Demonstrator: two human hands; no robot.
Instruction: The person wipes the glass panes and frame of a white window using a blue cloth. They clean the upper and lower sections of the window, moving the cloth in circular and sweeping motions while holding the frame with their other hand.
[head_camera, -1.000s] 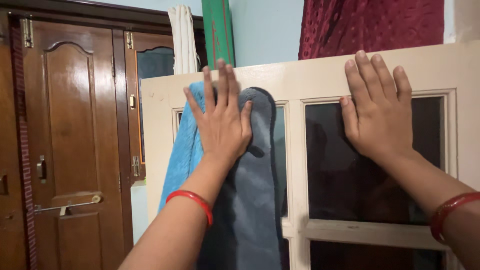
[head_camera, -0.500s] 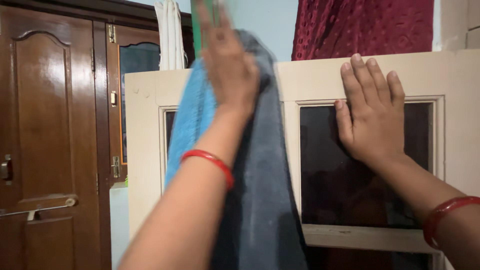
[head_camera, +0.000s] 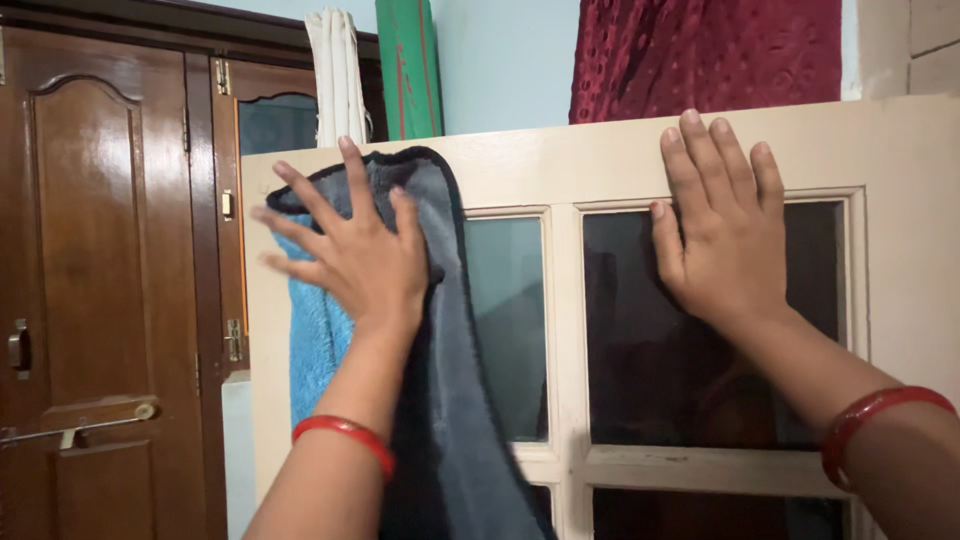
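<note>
Lowered left hand (head_camera: 355, 260) presses cloth (head_camera: 440, 330) on window frame (head_camera: 565, 300).

A single head-worn camera looks roughly level, perhaps slightly upward, at a cream window frame (head_camera: 620, 160) from close range. Both hands' fingers (head_camera: 700, 160) fill mid-frame; beyond the left fingers stands a brown wooden door (head_camera: 100, 280).

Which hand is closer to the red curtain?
Right. The right hand lies flat on the window frame just below the curtain; the left hand presses the cloth farther left.
</note>
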